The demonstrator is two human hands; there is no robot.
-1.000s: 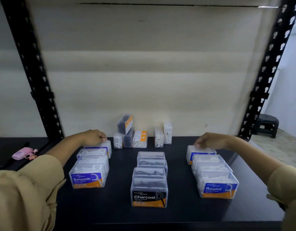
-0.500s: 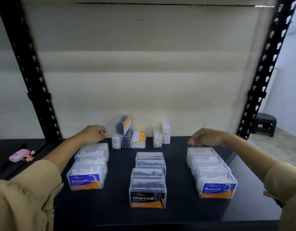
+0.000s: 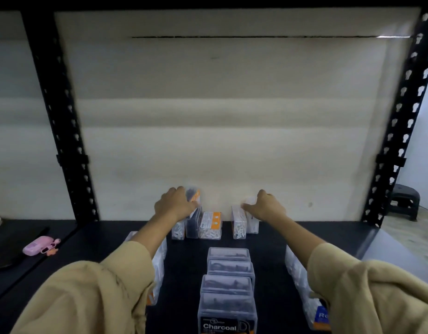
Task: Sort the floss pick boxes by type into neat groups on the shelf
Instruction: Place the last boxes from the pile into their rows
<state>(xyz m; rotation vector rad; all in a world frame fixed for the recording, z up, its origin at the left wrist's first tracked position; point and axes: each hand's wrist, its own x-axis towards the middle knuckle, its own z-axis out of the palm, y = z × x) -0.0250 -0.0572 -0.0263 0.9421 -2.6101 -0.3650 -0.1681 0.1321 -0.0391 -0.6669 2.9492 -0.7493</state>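
Clear box (image 3: pixel 195 192) against left fingers (image 3: pixel 180 194)

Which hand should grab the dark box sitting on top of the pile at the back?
Left. The left hand is right against that dark box, while the right hand is over by the white boxes.

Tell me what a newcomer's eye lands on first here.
Both hands stretch to the loose boxes at the back of the shelf: the left hand covers a dark box, the right hand pinches a white box. Down the middle runs a neat row of Charcoal boxes toward the camera.
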